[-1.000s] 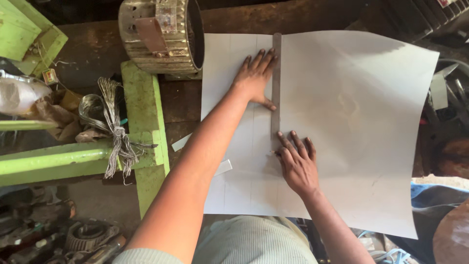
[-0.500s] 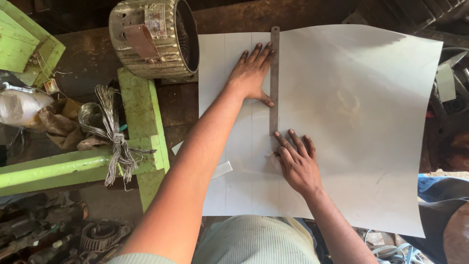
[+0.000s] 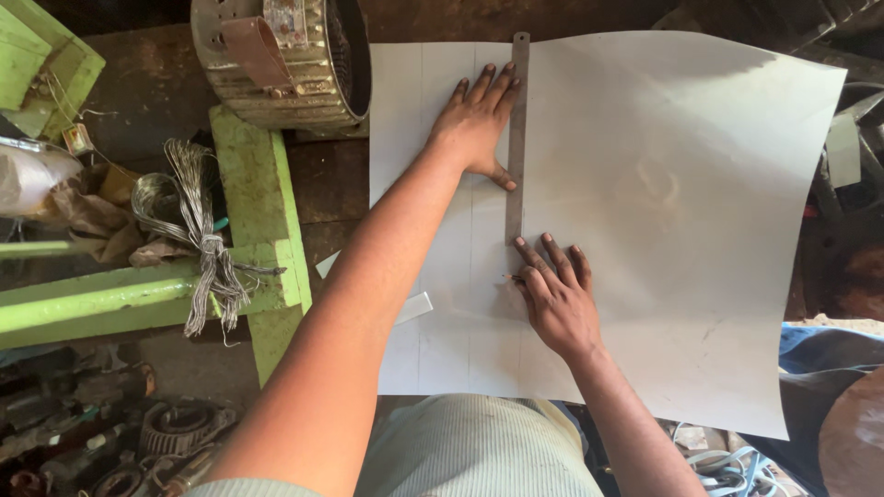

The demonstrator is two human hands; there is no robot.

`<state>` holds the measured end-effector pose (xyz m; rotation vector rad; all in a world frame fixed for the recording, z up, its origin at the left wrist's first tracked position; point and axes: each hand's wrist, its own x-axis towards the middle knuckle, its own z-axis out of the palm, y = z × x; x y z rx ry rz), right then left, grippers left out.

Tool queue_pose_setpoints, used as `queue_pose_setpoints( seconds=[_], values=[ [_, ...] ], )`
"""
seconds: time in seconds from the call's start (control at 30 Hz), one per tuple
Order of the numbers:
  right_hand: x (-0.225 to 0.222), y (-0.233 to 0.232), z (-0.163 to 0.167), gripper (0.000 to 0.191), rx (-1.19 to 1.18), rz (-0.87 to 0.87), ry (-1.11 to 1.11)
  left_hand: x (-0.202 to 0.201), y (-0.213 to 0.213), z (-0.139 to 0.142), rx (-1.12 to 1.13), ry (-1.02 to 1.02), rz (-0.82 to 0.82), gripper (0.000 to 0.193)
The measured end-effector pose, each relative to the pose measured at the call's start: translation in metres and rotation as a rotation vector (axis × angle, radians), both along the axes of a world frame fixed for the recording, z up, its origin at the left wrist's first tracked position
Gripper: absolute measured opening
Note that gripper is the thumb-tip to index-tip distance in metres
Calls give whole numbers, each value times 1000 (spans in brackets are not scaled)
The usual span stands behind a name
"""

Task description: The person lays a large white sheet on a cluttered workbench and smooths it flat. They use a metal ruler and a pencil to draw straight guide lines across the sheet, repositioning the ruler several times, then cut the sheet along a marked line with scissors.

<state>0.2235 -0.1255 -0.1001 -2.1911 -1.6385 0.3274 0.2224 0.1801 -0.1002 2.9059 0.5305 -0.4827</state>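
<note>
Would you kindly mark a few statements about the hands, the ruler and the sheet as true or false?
1. The left hand lies flat beside the metal ruler. True.
2. The ruler lies on the green frame. False: it lies on the white sheet.
3. The right hand is at the ruler's near end. True.
4. The sheet is rolled up. False: it is spread flat.
5. A wire bundle rests on the green frame. True.

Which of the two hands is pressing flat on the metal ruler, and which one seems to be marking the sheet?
The left hand lies flat, fingers spread, against the ruler. The right hand, nearer the body, is curled at the ruler's lower end on the white sheet.
</note>
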Motion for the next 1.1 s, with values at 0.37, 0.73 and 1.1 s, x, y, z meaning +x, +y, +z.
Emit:
queue_pose_setpoints(
  seconds=[0.37, 0.73, 1.1],
  values=[
    [0, -1, -3, 18, 32, -7, 7, -1, -3, -2, 25, 9, 3, 158],
    [1, -1, -4, 18, 1, -2, 1, -3, -1, -1, 9, 0, 0, 159],
    [16, 10, 4, 13, 345, -181, 256, 14, -8, 7, 66, 144, 33, 161]
  ],
)
